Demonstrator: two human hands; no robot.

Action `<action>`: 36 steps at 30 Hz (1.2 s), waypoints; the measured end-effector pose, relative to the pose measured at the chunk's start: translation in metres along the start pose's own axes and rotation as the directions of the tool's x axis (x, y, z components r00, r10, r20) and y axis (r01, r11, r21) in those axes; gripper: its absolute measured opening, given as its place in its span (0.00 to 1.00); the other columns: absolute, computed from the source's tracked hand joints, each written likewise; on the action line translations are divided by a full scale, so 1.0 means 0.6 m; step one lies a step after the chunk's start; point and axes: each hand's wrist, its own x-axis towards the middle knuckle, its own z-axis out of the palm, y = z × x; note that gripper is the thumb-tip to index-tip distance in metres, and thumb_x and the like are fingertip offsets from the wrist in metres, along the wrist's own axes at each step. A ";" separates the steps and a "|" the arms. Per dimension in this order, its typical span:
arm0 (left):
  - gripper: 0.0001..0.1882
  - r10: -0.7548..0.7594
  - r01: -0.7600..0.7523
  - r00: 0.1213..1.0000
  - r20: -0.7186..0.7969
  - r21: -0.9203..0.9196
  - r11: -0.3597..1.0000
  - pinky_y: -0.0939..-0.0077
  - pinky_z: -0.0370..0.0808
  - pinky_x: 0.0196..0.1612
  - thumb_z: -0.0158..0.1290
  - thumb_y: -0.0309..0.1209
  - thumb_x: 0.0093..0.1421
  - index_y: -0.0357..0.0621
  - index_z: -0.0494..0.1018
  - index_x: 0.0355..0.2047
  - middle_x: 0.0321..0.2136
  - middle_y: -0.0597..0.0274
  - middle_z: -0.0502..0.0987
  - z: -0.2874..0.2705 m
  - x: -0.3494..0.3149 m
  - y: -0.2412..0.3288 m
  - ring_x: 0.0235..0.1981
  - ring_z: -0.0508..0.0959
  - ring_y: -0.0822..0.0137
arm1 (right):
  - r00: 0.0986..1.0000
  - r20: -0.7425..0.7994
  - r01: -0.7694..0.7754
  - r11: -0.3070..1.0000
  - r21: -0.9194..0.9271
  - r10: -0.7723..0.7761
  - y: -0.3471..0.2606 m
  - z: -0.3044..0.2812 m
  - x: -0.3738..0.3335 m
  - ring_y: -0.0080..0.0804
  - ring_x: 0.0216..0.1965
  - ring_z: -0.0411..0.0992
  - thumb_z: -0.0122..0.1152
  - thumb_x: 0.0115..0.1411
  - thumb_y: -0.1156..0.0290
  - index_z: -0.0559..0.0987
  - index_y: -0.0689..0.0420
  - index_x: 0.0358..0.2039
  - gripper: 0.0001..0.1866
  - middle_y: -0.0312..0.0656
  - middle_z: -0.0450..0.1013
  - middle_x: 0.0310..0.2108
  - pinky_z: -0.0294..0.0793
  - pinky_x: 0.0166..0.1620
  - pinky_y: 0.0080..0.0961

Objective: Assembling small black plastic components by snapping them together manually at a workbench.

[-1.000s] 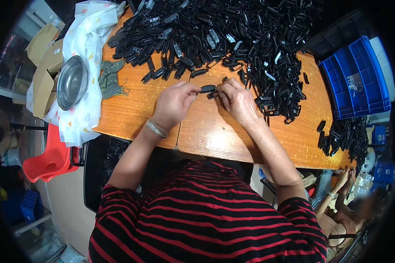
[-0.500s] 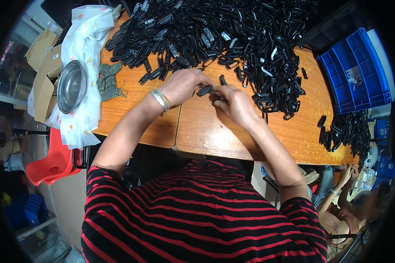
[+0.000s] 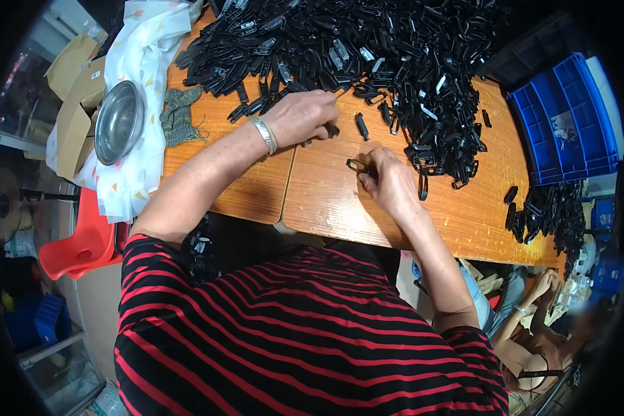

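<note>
My left hand, with a light bracelet at the wrist, is closed by the front edge of a large heap of small black plastic parts. A small dark piece shows at its fingertips, mostly hidden by the fingers. Lower and to the right, my right hand pinches a small black frame-shaped plastic part just over the table. A single elongated black part lies on the wood between the two hands.
The wooden table has a seam left of centre. At left are a green-grey cloth, a metal bowl on white patterned sheeting and a red chair. At right stand a blue crate, more black parts and a co-worker's hands.
My hands have moved apart: the left slightly up, the right down and to the right. The right now holds a frame-shaped part. The dark oval piece between the hands no longer shows there.
</note>
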 end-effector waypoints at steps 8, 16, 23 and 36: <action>0.07 -0.578 0.252 0.809 -0.108 -0.825 0.506 0.85 0.72 0.29 0.59 0.26 0.58 0.39 0.74 0.35 0.27 0.66 0.78 -0.030 -0.094 0.016 0.26 0.75 0.78 | 0.998 -0.007 -0.056 0.985 0.162 0.058 -0.021 0.006 0.001 0.31 0.27 0.74 0.65 0.57 0.74 0.76 0.63 0.38 0.09 0.44 0.75 0.29 0.73 0.31 0.25; 0.16 -0.778 0.071 0.625 0.063 -0.997 -0.024 0.85 0.74 0.37 0.53 0.25 0.63 0.34 0.71 0.50 0.36 0.61 0.80 0.041 -0.173 0.113 0.32 0.76 0.77 | 0.987 -0.045 -0.085 0.741 0.666 0.154 -0.080 0.076 -0.004 0.16 0.28 0.71 0.61 0.61 0.78 0.75 0.63 0.43 0.10 0.34 0.74 0.30 0.74 0.32 0.14; 0.15 -0.735 0.000 0.678 -0.032 -0.999 0.044 0.84 0.74 0.40 0.52 0.21 0.63 0.33 0.70 0.50 0.41 0.61 0.79 0.047 -0.162 0.128 0.38 0.78 0.76 | 0.979 -0.066 -0.082 0.665 0.743 0.194 -0.114 0.074 0.012 0.16 0.27 0.68 0.65 0.56 0.78 0.77 0.63 0.40 0.12 0.35 0.71 0.33 0.69 0.30 0.13; 0.14 -0.708 -0.050 0.701 -0.089 -0.996 0.076 0.82 0.76 0.42 0.52 0.21 0.63 0.33 0.70 0.49 0.40 0.60 0.78 0.050 -0.161 0.130 0.39 0.78 0.74 | 0.978 -0.155 0.012 0.699 0.715 0.142 -0.118 0.078 0.012 0.17 0.26 0.68 0.66 0.55 0.79 0.77 0.62 0.40 0.11 0.35 0.70 0.31 0.68 0.28 0.14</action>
